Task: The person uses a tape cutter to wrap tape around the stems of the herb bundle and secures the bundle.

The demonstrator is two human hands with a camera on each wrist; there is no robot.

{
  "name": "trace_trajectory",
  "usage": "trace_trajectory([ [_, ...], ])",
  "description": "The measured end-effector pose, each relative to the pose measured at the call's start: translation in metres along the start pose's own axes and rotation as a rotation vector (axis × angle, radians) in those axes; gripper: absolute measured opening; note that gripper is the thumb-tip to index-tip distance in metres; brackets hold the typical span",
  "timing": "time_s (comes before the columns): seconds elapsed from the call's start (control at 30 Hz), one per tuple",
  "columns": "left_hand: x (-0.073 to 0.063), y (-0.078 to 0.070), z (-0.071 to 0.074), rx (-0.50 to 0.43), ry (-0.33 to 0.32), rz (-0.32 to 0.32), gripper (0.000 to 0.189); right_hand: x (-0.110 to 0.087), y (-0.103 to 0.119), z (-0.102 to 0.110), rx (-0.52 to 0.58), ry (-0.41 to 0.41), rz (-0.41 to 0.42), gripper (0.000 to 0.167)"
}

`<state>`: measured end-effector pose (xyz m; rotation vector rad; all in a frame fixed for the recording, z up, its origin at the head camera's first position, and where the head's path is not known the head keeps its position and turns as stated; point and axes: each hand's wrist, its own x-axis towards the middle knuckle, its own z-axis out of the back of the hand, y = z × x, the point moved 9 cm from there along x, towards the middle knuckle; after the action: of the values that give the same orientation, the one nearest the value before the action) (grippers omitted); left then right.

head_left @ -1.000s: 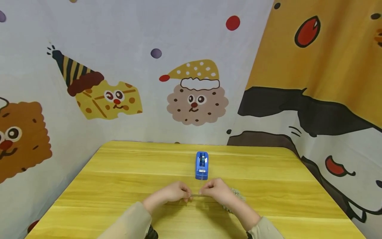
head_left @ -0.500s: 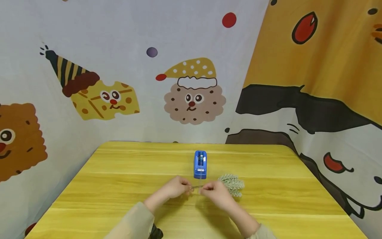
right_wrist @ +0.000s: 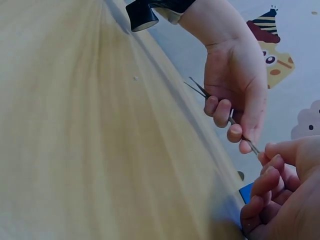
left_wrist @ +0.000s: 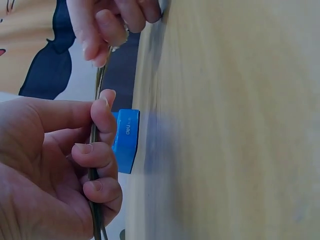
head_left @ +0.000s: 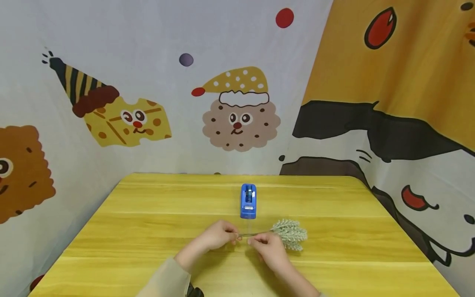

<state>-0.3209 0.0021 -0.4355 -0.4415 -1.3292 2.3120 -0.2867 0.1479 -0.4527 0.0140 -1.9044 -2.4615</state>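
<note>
Nearest me, a beige sleeve [head_left: 163,282] runs up to the left hand [head_left: 219,235], with something black [head_left: 194,291] at the wrist. That hand grips a thin bundle of stems [left_wrist: 98,80], thumb pressing from one side and fingers curled round from the other; the loose ends poke out past the little finger, slightly spread. Facing it, the right hand [head_left: 271,249] has thumb and fingertip pinched together at the near end of a clear strip of tape [head_left: 249,226], right beside the stems; I can't tell whether it pinches them too. The stems lie crosswise between and past both hands, ending in a bushy head of pale green sprigs [head_left: 291,235] just beyond the right hand. Farther off, the tape leads back to a blue dispenser [head_left: 248,201] standing on the yellow wood-grain tabletop [head_left: 148,206]. Behind its far edge hangs a white cloth [head_left: 148,33] printed with a cheese [head_left: 128,128] in a striped hat and a pinkish cookie [head_left: 241,140] in a spotted cap.
</note>
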Motion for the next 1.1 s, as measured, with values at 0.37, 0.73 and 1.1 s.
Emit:
trace_trajectory([
  [0.37, 0.004, 0.005, 0.0, -0.057, 0.005, -0.002, 0.015, 0.003, -0.01, 0.002, 0.059, -0.047, -0.024, 0.018],
  [0.73, 0.005, -0.001, 0.001, -0.009, 0.018, -0.045, 0.016, 0.01, -0.021, 0.001, 0.109, -0.052, -0.065, 0.025],
  [1.1, 0.006, -0.007, 0.003, 0.056, 0.052, -0.098, 0.02, 0.019, -0.021, 0.0, 0.232, -0.209, -0.029, 0.024],
])
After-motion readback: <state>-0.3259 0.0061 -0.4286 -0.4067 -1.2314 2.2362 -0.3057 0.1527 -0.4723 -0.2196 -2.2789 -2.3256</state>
